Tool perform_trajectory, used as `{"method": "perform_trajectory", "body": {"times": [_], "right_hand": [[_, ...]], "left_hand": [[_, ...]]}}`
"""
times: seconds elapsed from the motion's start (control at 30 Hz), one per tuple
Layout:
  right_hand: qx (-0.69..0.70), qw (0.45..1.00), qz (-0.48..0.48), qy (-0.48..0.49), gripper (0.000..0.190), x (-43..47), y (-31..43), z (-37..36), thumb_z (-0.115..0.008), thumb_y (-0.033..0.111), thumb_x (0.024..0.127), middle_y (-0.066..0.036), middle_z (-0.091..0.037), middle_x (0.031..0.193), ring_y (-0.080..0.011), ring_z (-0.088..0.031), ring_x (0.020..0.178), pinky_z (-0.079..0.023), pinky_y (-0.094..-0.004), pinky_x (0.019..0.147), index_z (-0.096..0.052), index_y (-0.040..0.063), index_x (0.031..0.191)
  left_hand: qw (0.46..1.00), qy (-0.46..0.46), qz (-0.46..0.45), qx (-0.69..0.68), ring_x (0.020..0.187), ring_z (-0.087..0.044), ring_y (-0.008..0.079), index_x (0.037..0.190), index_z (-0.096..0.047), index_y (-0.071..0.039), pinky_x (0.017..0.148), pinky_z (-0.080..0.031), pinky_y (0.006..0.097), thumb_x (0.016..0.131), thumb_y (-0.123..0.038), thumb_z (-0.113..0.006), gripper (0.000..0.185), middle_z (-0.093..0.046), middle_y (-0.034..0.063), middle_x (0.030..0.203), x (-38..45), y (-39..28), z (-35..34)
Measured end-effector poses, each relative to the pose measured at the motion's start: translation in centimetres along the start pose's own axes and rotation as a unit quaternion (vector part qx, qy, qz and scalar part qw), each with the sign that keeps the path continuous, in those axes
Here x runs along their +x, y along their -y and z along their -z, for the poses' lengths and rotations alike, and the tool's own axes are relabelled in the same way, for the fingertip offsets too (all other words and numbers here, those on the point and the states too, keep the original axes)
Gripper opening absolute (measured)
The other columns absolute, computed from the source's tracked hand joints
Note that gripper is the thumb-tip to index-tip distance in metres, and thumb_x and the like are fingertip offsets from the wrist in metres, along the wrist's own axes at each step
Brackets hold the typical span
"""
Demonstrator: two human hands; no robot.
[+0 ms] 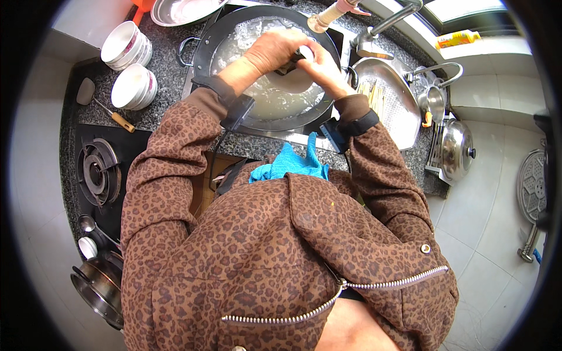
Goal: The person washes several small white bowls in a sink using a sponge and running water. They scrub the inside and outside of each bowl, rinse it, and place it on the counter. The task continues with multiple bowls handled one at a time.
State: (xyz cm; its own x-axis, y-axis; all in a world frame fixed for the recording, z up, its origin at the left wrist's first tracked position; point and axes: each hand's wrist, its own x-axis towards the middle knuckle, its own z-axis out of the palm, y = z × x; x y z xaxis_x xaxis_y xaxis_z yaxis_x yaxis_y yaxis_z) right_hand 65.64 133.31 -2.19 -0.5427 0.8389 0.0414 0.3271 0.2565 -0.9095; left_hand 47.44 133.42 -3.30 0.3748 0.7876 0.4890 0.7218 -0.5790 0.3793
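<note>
A wide dark wok (203, 57) full of cloudy, foamy water stands before me. Over its middle my left hand (276, 50) curls its fingers on a dark pad or cloth (286, 68), mostly hidden beneath them. Close against it, my right hand (322, 70) pinches a white bowl-like dish (292, 83), whose pale round side shows low in the water. The fingers hide much of the dish, so its exact shape is unclear. A bent metal faucet (369, 44) and a hose-like spout (322, 19) reach in from the upper right.
Stacked white bowls (136, 85) and a spatula (99, 103) lie left of the wok, above a gas burner (97, 171). On the right, a metal drain tray (401, 120) holds chopsticks (373, 98). A blue cloth (292, 162) hangs at the counter's front edge.
</note>
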Motion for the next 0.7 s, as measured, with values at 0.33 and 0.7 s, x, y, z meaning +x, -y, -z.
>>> {"method": "perform_trajectory", "body": {"times": [0.33,0.7], "right_hand": [[0.310,0.924,0.075,-0.211,0.054,0.2,0.6,-3.7,-0.059,0.006,0.079,-0.009,-0.053,0.113,-0.0154,-0.051,0.103,-0.042,-0.0279,0.091,-0.037,-0.001,0.127],[0.099,0.990,0.003,0.101,0.052,0.0,1.8,0.2,-0.062,0.020,0.076,-0.007,-0.055,0.113,-0.0133,-0.051,0.103,-0.041,-0.0269,0.089,-0.047,0.000,0.122]], "left_hand": [[0.588,-0.265,0.497,-0.581,0.089,-0.062,0.0208,0.105,-0.057,0.004,0.078,-0.052,0.0323,0.075,-0.016,-0.074,0.041,-0.063,0.0118,0.101,-2.1,-4.7,-4.2],[0.998,-0.017,0.017,-0.052,0.082,-0.064,0.0267,0.097,-0.063,-0.013,0.070,-0.052,0.0315,0.073,-0.011,-0.067,0.025,-0.066,0.0075,0.089,-0.5,-0.5,1.0]]}}
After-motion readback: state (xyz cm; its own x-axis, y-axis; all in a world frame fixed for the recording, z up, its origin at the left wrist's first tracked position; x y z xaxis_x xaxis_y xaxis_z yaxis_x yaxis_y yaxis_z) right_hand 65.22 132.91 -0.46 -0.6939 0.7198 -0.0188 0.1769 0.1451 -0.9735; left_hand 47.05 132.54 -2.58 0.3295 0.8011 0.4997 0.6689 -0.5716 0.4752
